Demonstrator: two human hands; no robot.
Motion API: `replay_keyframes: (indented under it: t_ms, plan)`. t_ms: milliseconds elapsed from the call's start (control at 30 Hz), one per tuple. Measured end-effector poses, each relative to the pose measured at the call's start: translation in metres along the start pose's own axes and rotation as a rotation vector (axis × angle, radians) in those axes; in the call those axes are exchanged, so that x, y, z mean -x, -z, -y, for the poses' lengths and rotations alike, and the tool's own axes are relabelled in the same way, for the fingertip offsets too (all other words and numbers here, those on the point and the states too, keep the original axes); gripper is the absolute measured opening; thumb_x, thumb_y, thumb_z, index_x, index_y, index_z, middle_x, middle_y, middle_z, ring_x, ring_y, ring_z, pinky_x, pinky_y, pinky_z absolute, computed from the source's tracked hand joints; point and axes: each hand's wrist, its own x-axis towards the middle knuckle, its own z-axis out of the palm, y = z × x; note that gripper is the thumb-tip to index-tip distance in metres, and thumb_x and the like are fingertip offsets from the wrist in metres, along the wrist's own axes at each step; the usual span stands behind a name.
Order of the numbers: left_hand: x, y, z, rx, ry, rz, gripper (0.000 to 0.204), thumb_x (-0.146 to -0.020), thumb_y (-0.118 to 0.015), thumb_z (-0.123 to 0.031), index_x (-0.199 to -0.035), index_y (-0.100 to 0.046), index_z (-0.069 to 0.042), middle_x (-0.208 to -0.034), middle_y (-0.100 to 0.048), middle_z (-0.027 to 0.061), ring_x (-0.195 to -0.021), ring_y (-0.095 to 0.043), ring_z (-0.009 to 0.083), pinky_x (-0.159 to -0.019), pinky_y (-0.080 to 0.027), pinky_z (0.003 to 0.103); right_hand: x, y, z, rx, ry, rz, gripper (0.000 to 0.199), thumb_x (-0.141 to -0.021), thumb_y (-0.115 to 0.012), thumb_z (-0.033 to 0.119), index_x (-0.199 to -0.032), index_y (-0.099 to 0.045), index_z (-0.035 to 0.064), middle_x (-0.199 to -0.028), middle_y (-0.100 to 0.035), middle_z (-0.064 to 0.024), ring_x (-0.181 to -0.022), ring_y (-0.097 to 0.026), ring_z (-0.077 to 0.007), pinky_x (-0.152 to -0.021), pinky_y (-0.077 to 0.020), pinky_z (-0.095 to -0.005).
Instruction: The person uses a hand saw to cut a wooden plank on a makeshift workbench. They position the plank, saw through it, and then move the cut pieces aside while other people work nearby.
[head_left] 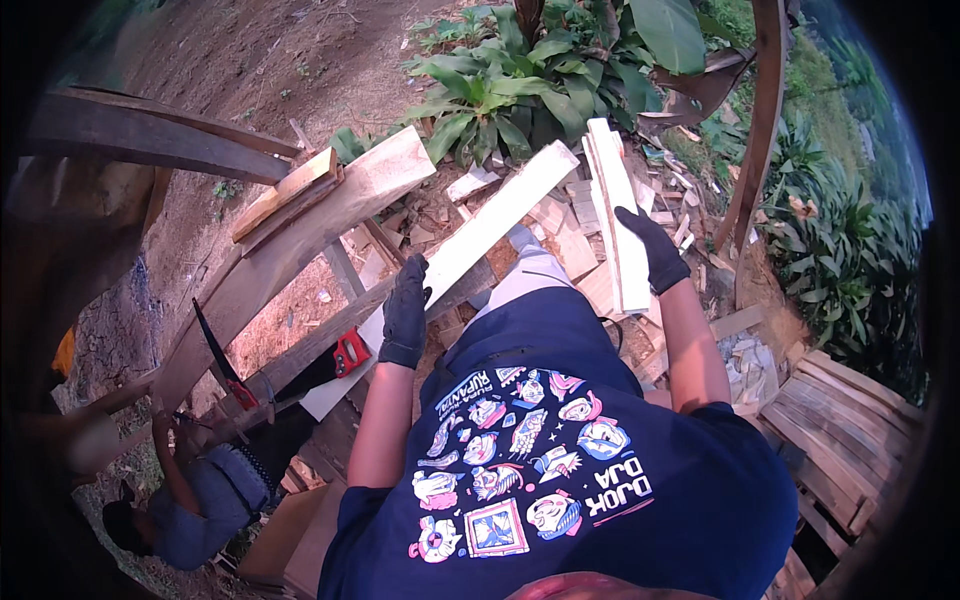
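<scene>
My left hand [405, 312], in a dark glove, curls over the near edge of a long pale board [495, 220] that slants up to the right. Part of the board lies hidden under this hand. To the right, my right hand [652, 250], also gloved, grips a narrow bundle of pale wooden slats [614, 215] from its right side. The slats stand roughly lengthwise away from me, apart from the long board. Left of my left hand is a handsaw with a red handle [350, 353], its dark blade pointing to the lower left.
A rough wooden bench beam [300, 235] runs along the left, with short offcuts [288, 195] on it. A second saw [222, 360] stands near another person [215, 500] at lower left. Wood scraps [572, 245] cover the ground; stacked planks [835, 440] lie right.
</scene>
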Motion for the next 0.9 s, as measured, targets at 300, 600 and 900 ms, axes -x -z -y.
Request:
replay_keyframes:
  t_ms: [300,600,900]
  plan:
    - [-0.025,0.068,0.064,-0.23,0.031,-0.281,0.077,-0.104,-0.055,-0.062,-0.154,-0.052,-0.004,-0.155,-0.055,0.0154,-0.144,-0.05,0.0296,-0.119,-0.037,0.045,0.041,0.041,-0.028,0.004,-0.151,-0.511,0.065,-0.091,-0.082,0.044,-0.141,-0.064,0.0061,-0.119,-0.071,-0.0043,-0.107,-0.066,-0.0171,-0.093,-0.0532,-0.0336]
    - [-0.053,0.025,0.037,-0.822,-0.199,-0.442,0.064,-0.098,-0.068,-0.051,-0.138,-0.063,-0.001,-0.141,-0.063,0.0236,-0.134,-0.056,0.0418,-0.115,-0.043,0.049,-0.093,0.122,0.031,0.346,-0.21,-0.224,0.072,-0.093,-0.078,0.04,-0.151,-0.056,0.0048,-0.132,-0.068,-0.0072,-0.113,-0.065,-0.0194,-0.099,-0.0506,-0.0348]
    - [-0.16,-0.031,0.067,-1.23,-0.096,-0.486,0.063,-0.097,-0.065,-0.055,-0.134,-0.067,-0.004,-0.139,-0.064,0.0222,-0.139,-0.052,0.0396,-0.119,-0.038,0.053,-0.371,0.038,0.134,1.284,-0.407,0.266,0.095,-0.087,-0.078,0.051,-0.165,-0.04,0.014,-0.154,-0.058,-0.0137,-0.133,-0.06,-0.0258,-0.111,-0.0453,-0.0373]
